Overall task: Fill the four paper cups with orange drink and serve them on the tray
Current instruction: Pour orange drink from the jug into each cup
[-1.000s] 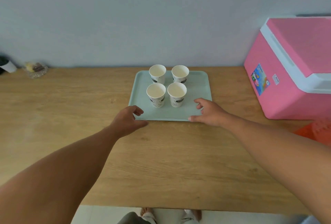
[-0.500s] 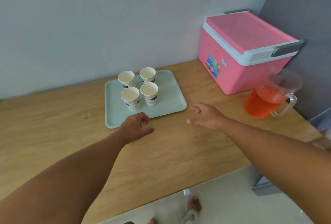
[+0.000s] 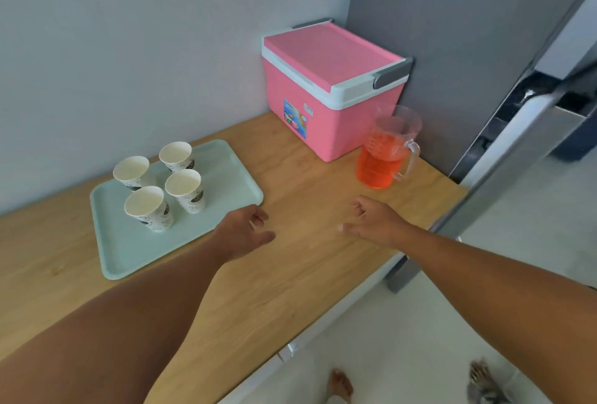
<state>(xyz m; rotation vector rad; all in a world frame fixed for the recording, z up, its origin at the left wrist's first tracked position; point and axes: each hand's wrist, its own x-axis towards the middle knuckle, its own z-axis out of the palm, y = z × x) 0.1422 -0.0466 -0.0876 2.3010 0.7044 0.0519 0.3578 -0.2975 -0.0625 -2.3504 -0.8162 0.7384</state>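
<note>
We see four paper cups (image 3: 163, 184) standing upright in a cluster on the pale green tray (image 3: 226, 177), all looking empty. The left hand (image 3: 242, 230) hovers just off the tray's near right corner, fingers loosely curled, holding nothing. The right hand (image 3: 371, 222) hangs over the wooden counter (image 3: 290, 274), relaxed and empty too. The pitcher (image 3: 386, 151) of orange drink stands beyond the right hand, just beside the pink cooler (image 3: 329, 90).

pink cooler (image 3: 326, 93), wooden counter (image 3: 290, 274), grey wall (image 3: 129, 48)
</note>
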